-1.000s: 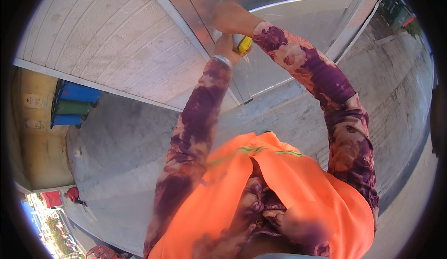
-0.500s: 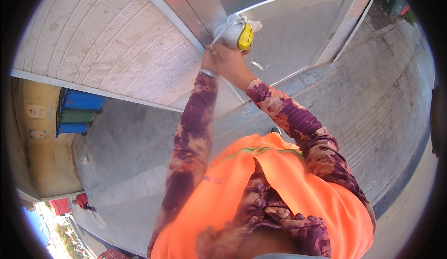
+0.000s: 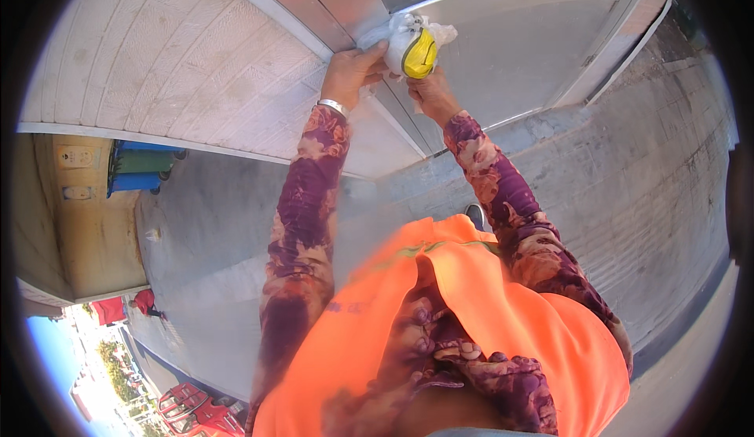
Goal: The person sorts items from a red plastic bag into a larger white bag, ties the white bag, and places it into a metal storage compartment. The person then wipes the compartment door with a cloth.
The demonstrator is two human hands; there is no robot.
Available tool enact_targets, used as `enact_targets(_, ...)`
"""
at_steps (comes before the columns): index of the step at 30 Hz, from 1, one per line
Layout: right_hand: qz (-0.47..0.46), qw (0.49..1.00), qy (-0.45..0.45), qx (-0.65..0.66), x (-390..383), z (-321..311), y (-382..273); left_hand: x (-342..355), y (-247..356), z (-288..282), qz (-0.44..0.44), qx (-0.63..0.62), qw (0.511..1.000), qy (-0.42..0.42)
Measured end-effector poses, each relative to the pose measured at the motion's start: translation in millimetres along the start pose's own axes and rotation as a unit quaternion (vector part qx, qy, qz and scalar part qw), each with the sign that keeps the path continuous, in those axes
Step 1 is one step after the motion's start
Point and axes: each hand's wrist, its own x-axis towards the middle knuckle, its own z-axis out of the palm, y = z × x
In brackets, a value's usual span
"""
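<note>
A bundle wrapped in white plastic, with a bright yellow patch [image 3: 420, 54] on its front, sits against the metal door [image 3: 503, 60] by the frame. My left hand [image 3: 351, 76] is at the bundle's left side, its thumb raised along the white plastic [image 3: 377, 36] and the other fingers curled around its edge. Below the yellow patch, my right hand [image 3: 437, 96] has its fingers bent and closed at the bundle's lower edge. A pale strip shows beside that hand. What lies under the plastic is hidden.
A pale tiled wall [image 3: 173, 68] adjoins the door on the left. Blue and green bins [image 3: 141, 166] stand beyond it along a yellowish wall [image 3: 98, 233]. A person in red [image 3: 145, 302] and a red vehicle [image 3: 196, 412] are farther off. Grey paving [image 3: 628, 193] stretches to the right.
My hands, together just below the bundle before, have moved apart: the left to its left side, the right beneath the yellow patch. The view has shifted slightly.
</note>
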Motion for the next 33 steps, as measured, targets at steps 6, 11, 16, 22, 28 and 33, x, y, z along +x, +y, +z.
enact_targets(6, 0.015, 0.999, -0.047, 0.017, 9.5, -21.9, -10.8, -1.0, -8.6, 14.9, 0.072, 0.01, 0.991, 0.112)
enact_targets(11, 0.063, 0.994, -0.037, -0.075, 5.9, -29.2, -44.1, 0.9, -8.0, 10.9, 0.115, 0.202, 0.954, 0.19)
enact_targets(16, 0.079, 0.986, -0.066, -0.129, -5.6, -36.7, -76.1, -16.7, 12.3, 30.5, 0.222, 0.356, 0.873, 0.249)
enact_targets(22, 0.1, 0.985, -0.068, -0.121, 7.3, -35.5, -94.7, -36.2, 24.0, 60.6, 0.414, 0.401, 0.783, 0.234)
enact_targets(28, 0.21, 0.974, -0.068, -0.051, 25.7, -33.6, -123.0, -13.3, 27.2, 63.6, 0.452, 0.536, 0.706, 0.097)
enact_targets(33, 0.155, 0.982, -0.086, -0.066, 4.4, -15.7, -144.4, -14.6, 36.6, 54.5, 0.401, 0.599, 0.689, 0.079)
